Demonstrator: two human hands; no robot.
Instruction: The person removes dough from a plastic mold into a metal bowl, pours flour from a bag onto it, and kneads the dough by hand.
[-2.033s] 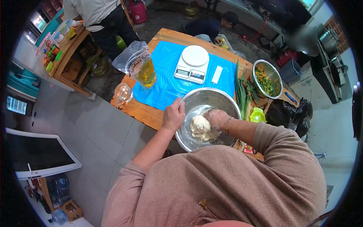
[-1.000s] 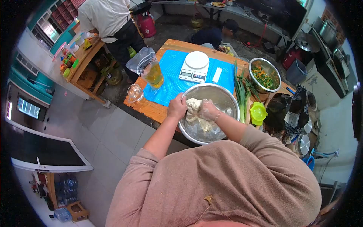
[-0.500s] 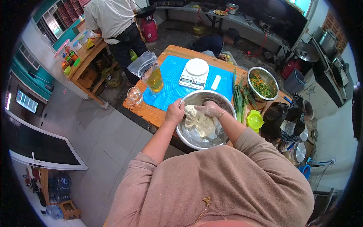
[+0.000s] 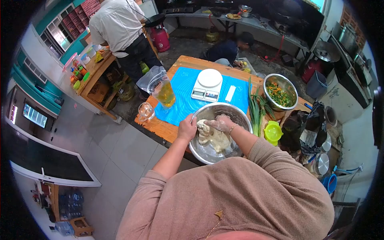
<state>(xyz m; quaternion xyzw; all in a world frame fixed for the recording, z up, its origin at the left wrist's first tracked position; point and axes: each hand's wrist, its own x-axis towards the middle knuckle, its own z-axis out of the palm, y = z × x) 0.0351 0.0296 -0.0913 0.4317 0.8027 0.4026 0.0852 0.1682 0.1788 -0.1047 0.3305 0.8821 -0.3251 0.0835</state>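
Observation:
A steel mixing bowl [image 4: 247, 122] stands at the table's near edge with a lump of pale, sticky dough [image 4: 218, 141] inside. My left hand [image 4: 187, 129] is closed around the bowl's left rim, thumb on the edge. Inside the bowl, my right hand [image 4: 222, 122], white with flour, grips the upper part of the dough; its fingertips are partly hidden in it. Smears of flour and dough cling to the bowl's inner wall.
Behind the bowl, a white kitchen scale [image 4: 208, 86] sits on a blue mat [image 4: 182, 96]. An oil pouch [image 4: 165, 94] and a clear cup [image 4: 146, 111] stand left; green onions [image 4: 256, 106], a vegetable bowl [image 4: 280, 91] and a lime-green bowl [image 4: 273, 132] are right. Two people are beyond.
The camera view has shifted, so the whole scene sits slightly lower in the picture. My right hand has moved a little in the dough, while my left still holds the rim.

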